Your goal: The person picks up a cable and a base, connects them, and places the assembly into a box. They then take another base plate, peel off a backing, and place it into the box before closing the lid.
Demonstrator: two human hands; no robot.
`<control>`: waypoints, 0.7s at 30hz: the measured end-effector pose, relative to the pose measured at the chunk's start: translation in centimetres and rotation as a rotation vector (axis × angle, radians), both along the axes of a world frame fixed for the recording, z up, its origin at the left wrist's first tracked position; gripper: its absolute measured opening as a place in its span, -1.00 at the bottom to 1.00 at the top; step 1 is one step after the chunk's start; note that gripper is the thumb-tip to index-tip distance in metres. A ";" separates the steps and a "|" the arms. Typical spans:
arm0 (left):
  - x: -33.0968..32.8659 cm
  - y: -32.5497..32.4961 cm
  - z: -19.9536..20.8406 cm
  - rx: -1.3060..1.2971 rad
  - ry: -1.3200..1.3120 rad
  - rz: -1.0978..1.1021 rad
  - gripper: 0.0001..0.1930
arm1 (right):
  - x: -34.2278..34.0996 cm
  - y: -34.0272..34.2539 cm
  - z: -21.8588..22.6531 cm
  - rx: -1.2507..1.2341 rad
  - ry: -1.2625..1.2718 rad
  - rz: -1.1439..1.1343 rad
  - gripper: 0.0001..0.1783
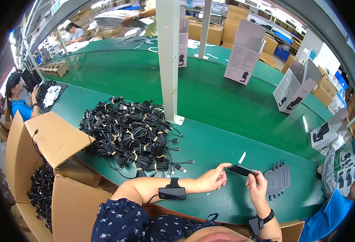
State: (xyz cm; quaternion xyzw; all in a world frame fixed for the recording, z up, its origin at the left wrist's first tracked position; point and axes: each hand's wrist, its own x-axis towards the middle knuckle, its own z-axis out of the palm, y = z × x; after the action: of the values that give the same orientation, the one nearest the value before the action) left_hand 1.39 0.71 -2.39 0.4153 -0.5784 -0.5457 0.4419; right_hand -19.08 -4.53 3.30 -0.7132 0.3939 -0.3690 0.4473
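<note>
In front of me, tilted above the green table, is a thin black rectangular piece [243, 170]. My right hand [259, 187] is closed on its right end, thumb and fingers gripping the edge. The fingers of my left hand [215, 178] meet its left corner, the index fingertip on the edge and the other fingers curled. Just beyond the piece lies a small white strip [242, 157]. To the right of my right hand, several flat grey plates [277, 181] with short black prongs overlap in a row.
A large heap of tied black cables [125, 135] covers the table at left. An open cardboard box [70, 139] with more cables stands below it. A white post [169, 60] rises from the table. Printed boxes [245, 54] stand on the green belt [209, 92]. Co-workers are at both sides.
</note>
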 end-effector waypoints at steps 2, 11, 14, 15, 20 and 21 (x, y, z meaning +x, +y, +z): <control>0.0 0.0 0.3 0.013 -0.002 -0.006 -0.47 | 0.0 0.0 0.1 -0.003 -0.016 -0.024 -0.85; 0.1 0.1 0.7 -0.010 -0.037 0.029 -0.47 | -0.3 0.0 0.7 -0.099 -0.180 -0.033 -0.85; 0.1 0.2 0.6 -0.031 -0.024 0.029 -0.49 | -0.1 -0.4 0.7 -0.153 0.136 0.085 -0.86; 0.0 0.2 0.6 -0.011 -0.037 0.043 -0.48 | 0.1 0.0 0.9 -0.118 0.225 0.134 -0.85; 0.2 0.0 0.9 0.078 -0.035 -0.004 -0.37 | 0.7 0.7 0.3 -0.097 0.342 0.180 -0.70; 0.2 0.0 0.9 0.065 -0.053 -0.004 -0.39 | 0.6 0.5 0.2 -0.132 0.310 0.181 -0.71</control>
State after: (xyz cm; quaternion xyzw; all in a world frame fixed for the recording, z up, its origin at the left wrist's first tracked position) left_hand 1.64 0.73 -1.48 0.4424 -0.5727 -0.5538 0.4118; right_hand -18.47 -4.04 3.45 -0.8219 0.3670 -0.2380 0.3649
